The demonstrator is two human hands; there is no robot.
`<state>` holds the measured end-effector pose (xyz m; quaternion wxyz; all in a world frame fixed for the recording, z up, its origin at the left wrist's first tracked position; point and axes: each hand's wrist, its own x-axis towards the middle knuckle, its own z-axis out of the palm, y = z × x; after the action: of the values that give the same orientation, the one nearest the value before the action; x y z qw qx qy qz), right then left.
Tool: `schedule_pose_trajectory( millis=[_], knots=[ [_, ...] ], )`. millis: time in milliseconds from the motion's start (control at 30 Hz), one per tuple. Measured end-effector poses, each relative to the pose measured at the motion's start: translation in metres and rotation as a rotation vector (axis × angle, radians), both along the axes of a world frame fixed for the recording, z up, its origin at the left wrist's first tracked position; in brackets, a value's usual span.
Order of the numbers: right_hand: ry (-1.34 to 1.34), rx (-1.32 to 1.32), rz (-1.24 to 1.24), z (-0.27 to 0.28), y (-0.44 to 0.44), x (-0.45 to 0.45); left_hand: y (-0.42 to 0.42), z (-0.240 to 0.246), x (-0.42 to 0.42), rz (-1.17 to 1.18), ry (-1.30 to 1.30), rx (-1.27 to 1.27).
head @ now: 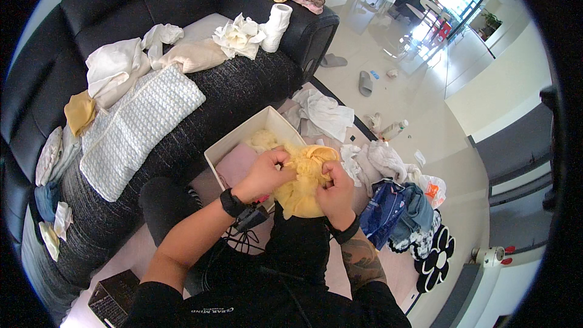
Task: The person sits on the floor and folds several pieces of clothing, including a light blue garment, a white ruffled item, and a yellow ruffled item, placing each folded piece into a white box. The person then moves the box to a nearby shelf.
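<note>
Both of my hands pinch a yellow garment with fluffy trim [303, 196] over my lap. My left hand [268, 171] grips its left side near the fluffy part, and my right hand [336, 191] holds its right edge. Just beyond, partly under the garment, stands a cream fabric storage box [237, 132]. Inside it lie a folded pink cloth [236, 164] and a pale yellow fluffy item [261, 140]. A dark device with black cables [250, 219] lies below my left wrist.
On the black sofa [150, 4] lie a knitted blanket [143, 130], crumpled white cloths [114, 64] and a paper roll [277, 27]. White cloths [323, 111], blue garments [387, 207] and a bottle [394, 130] are on the floor to the right. Grey slippers [365, 84] lie farther off.
</note>
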<state>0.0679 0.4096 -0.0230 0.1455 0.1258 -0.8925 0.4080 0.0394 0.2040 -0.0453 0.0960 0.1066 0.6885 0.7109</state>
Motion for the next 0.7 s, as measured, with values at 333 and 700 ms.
schedule_pose_trajectory(
  millis=[333,700],
  knots=[
    [-0.142,-0.06,0.019,0.019,-0.015,-0.002,0.03,-0.011,0.006,0.459,0.541,-0.262],
    [-0.069,-0.137,-0.181,-0.017,0.013,-0.032,-0.001,0.016,0.017,-0.052,0.554,-0.2]
  ],
)
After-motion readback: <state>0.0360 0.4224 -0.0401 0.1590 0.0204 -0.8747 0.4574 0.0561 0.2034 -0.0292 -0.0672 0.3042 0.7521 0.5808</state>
